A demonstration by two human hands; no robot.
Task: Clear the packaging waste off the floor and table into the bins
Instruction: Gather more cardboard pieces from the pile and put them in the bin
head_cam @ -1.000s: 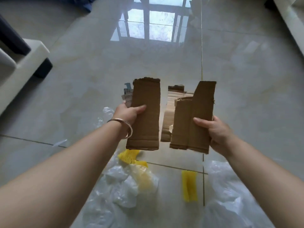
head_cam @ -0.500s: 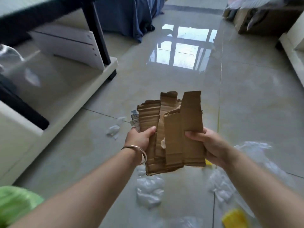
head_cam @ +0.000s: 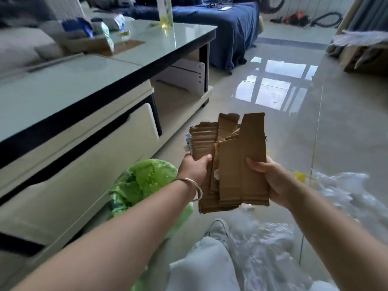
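A stack of torn brown cardboard pieces [head_cam: 233, 162] stands upright in front of me. My left hand [head_cam: 194, 169] grips its left side, thumb on the front; a small printed label sticks out behind. My right hand [head_cam: 270, 177] grips the right side, thumb across the front. Below my left forearm sits a bin lined with a green bag [head_cam: 144, 181], against the coffee table's base. Clear plastic wrap [head_cam: 344, 192] and a yellow scrap [head_cam: 300, 177] lie on the tiled floor at the right. More clear plastic [head_cam: 264, 244] lies by my foot.
A glass-topped coffee table [head_cam: 147, 53] with drawers fills the left; on it are an open cardboard box [head_cam: 84, 43], packets and a bottle [head_cam: 165, 12]. A blue-covered bed [head_cam: 222, 24] stands behind. A cardboard box [head_cam: 365, 53] sits far right. My grey trouser leg and shoe [head_cam: 218, 229] are below.
My hands brought the separate cardboard pieces together into one stack. My view lifted and swung left, bringing the table and the green bin into sight.
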